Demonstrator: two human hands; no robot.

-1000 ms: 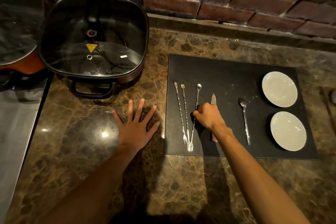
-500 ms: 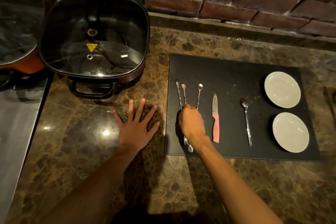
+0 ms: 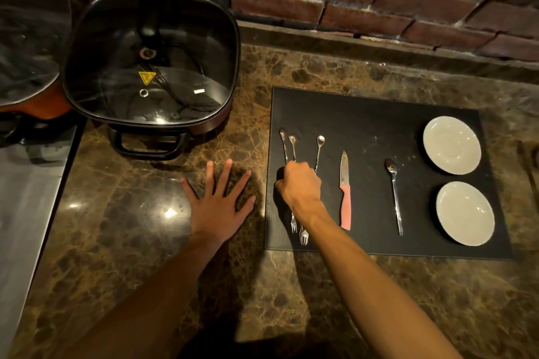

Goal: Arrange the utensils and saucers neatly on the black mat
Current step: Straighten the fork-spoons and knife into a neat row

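Note:
A black mat (image 3: 364,114) lies on the marble counter. At its left side lie three long twisted metal forks (image 3: 319,148), tines toward me. My right hand (image 3: 300,185) is closed over the middle of them, apparently gripping the two left ones. Right of them lie a pink-handled knife (image 3: 345,201) and a metal spoon (image 3: 394,192). Two white saucers sit at the mat's right side, one farther (image 3: 451,144) and one nearer (image 3: 465,212). My left hand (image 3: 217,201) rests flat and spread on the counter left of the mat.
A square electric pan with a glass lid (image 3: 151,64) stands at the back left, another lidded pan (image 3: 26,44) beside it. A steel surface (image 3: 26,213) borders the counter on the left. A brick wall (image 3: 379,0) runs along the back.
My right hand has left the knife and moved left onto the forks, closing over them. The pink knife handle now shows. My left hand has not moved.

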